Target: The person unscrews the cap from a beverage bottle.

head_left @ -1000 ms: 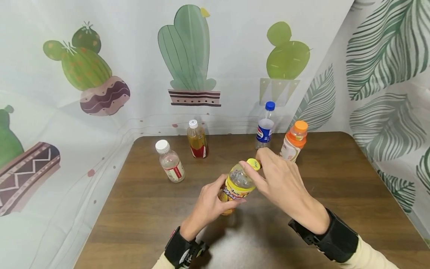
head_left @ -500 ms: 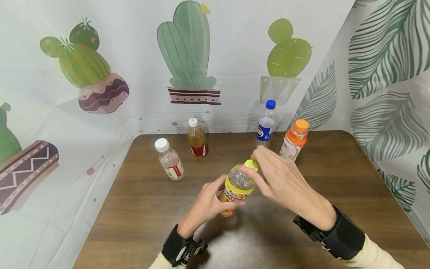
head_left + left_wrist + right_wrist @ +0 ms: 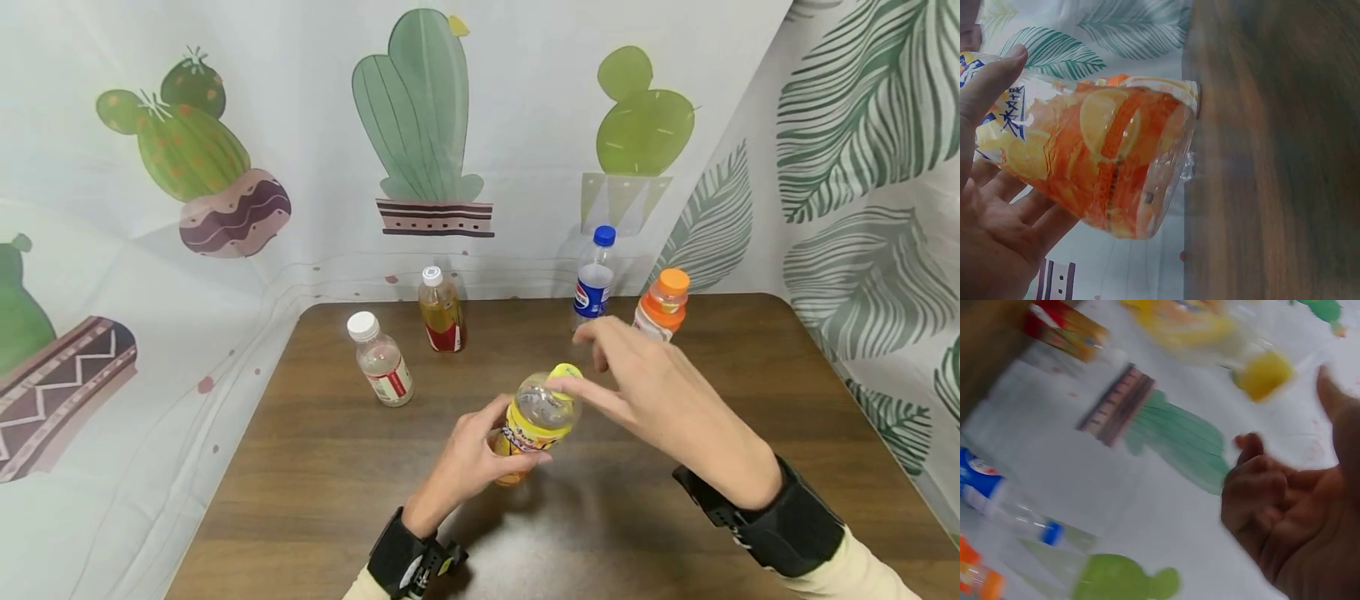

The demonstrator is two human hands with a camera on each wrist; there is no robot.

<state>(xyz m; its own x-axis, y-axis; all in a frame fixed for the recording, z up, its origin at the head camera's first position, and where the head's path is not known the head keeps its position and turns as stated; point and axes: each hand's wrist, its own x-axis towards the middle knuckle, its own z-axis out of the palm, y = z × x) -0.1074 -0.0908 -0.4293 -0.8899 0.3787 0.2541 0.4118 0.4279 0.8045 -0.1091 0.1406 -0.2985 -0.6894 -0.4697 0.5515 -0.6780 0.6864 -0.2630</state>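
My left hand [image 3: 468,450] grips a clear plastic drink bottle [image 3: 527,437] with a yellow label, its thumb across the front. Orange liquid or print with lemon slices shows low on the bottle [image 3: 1116,140] in the left wrist view. The bottle leans, and its base seems raised off the table. A yellow cap [image 3: 567,369] sits on its neck. My right hand [image 3: 652,392] hovers beside the cap, thumb apart from the bent fingers, with nothing between them. In the right wrist view a gap separates that hand [image 3: 1297,512] from the cap [image 3: 1265,375].
On the brown table [image 3: 315,483] stand a white-capped bottle [image 3: 384,367], an amber bottle [image 3: 441,312], a blue-capped bottle [image 3: 592,287] and an orange-capped bottle [image 3: 663,304], partly behind my right hand. A cactus-print cloth [image 3: 315,167] hangs behind the table.
The right hand has let go of the yellow cap and drawn away to the right, thumb and fingers spreading. The left hand keeps its grip on the bottle, nearly still.
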